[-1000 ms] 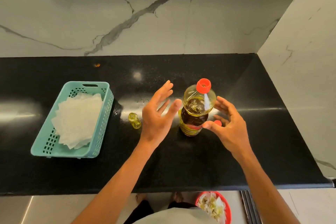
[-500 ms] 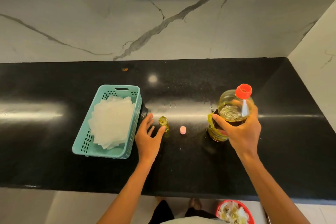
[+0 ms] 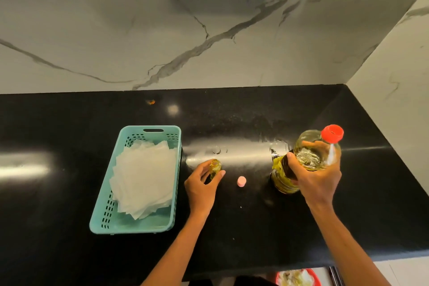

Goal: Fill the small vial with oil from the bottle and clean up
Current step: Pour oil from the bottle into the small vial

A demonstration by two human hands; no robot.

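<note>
A small glass vial with yellow oil stands uncapped on the black counter. My left hand pinches it between thumb and fingers. A small pink cap lies on the counter just right of the vial. My right hand grips the clear oil bottle around its upper body. The bottle has a red cap on it, leans to the right, and its base rests on the counter.
A teal plastic basket holding a stack of white tissues sits left of the vial. Oily smears and a ring mark show behind the vial. A marble wall closes the back and right. A red bin stands below the counter edge.
My left hand went from beside the bottle to the vial and now pinches it. My right hand took hold of the bottle and shifted it right, leaving the pink cap lying between.
</note>
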